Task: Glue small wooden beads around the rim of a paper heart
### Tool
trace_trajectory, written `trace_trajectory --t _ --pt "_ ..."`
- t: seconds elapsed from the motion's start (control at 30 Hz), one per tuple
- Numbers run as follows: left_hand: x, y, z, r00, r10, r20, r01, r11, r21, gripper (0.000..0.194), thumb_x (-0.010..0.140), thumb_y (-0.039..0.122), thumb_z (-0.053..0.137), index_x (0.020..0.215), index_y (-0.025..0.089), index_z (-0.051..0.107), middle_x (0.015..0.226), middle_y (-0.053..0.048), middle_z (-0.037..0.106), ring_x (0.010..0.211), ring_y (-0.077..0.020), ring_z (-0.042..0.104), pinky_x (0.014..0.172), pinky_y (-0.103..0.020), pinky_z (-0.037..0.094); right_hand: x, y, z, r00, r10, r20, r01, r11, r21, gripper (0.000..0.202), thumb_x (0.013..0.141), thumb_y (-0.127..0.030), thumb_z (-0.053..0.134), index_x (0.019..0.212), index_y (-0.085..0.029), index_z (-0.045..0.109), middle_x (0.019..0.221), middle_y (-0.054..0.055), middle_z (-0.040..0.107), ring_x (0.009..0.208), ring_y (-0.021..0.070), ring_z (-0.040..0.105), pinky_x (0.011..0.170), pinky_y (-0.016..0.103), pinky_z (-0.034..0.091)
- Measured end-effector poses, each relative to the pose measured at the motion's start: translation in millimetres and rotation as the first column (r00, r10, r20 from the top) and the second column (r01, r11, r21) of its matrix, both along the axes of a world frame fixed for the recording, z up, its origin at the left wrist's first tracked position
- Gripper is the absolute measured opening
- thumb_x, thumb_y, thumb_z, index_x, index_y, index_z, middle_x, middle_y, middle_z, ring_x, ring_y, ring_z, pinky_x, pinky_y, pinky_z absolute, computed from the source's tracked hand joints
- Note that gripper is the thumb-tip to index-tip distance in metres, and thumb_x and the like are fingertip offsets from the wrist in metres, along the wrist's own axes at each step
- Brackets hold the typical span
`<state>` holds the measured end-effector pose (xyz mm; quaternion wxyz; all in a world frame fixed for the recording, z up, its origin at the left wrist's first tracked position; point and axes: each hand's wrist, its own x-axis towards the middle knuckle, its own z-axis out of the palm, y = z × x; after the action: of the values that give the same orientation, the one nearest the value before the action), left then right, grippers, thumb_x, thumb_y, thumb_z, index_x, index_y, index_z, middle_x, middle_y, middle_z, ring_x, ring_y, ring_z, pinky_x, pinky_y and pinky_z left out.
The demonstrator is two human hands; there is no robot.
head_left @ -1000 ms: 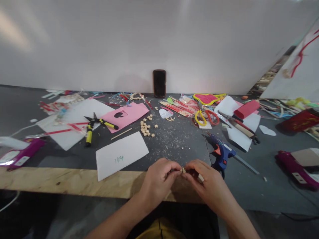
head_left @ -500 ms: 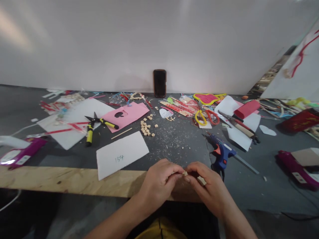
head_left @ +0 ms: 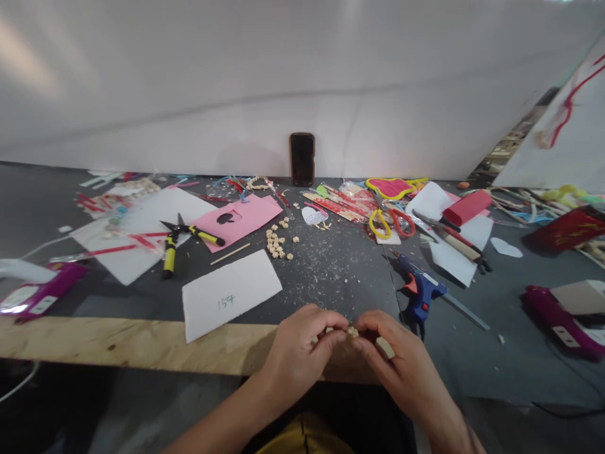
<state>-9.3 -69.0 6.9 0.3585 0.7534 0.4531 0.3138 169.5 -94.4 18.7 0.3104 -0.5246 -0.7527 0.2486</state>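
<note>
Between my fingertips, near the table's front edge, is a small beige knobbly piece [head_left: 353, 331]. My left hand [head_left: 307, 343] pinches it from the left with thumb and forefinger. From the other side, the thumb and forefinger of my right hand [head_left: 397, 353] close on the same piece. Several similar beige pieces [head_left: 274, 243] lie in a loose cluster farther back. A white card [head_left: 231, 293] marked with green digits lies left of my hands, with a thin stick [head_left: 230, 253] behind it. The blue glue gun [head_left: 423, 293] rests right of my right hand.
Yellow-handled pliers [head_left: 170, 246] lie on white paper beside a pink sheet [head_left: 250, 217]. A phone [head_left: 302, 159] stands against the back wall. Scissors [head_left: 392, 224] and a red roll [head_left: 467, 208] lie back right. Purple devices [head_left: 560, 321] sit at both sides; white crumbs dot the tabletop.
The small piece between my fingertips shows a little more and has shifted slightly right. Both hands keep nearly the same place. A faint shadow line now crosses the back wall.
</note>
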Motion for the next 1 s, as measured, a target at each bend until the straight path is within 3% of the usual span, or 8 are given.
trace_trajectory --t 0.23,0.77,1.0 --pt "-0.4 -1.0 2.6 0.994 -0.014 0.112 0.018 0.999 -0.028 0.012 0.083 0.016 0.056 0.081 0.021 0.068 0.074 0.002 0.065 0.073 -0.0112 0.059 0.066 -0.019 0.041 0.4 -2.0 -3.1 1.000 0.011 -0.008 -0.011 0.999 0.035 0.005 0.086 -0.021 0.052 0.088 -0.023 0.055 0.081 0.000 0.061 0.072 0.0116 0.058 0.064 0.022 0.046" --pt "-0.5 -2.2 2.6 0.994 -0.029 0.105 0.030 1.000 -0.007 0.013 0.084 0.016 0.056 0.081 0.020 0.068 0.073 0.001 0.066 0.072 -0.0108 0.059 0.066 -0.019 0.041 -1.7 -3.0 -1.0 0.999 0.000 0.035 -0.003 0.996 0.089 0.007 0.088 -0.023 0.049 0.089 -0.023 0.057 0.082 0.001 0.063 0.075 0.0124 0.060 0.066 0.022 0.048" --pt "-8.1 9.4 -0.5 0.998 0.039 -0.058 -0.039 0.999 0.005 0.015 0.082 0.017 0.056 0.093 0.023 0.066 0.086 0.001 0.068 0.081 -0.0138 0.060 0.072 -0.023 0.043 14.1 10.8 -19.6 0.951 -0.172 0.256 0.114 0.967 0.226 0.014 0.089 -0.027 0.048 0.091 -0.020 0.060 0.088 0.005 0.065 0.086 0.0187 0.057 0.076 0.031 0.048"
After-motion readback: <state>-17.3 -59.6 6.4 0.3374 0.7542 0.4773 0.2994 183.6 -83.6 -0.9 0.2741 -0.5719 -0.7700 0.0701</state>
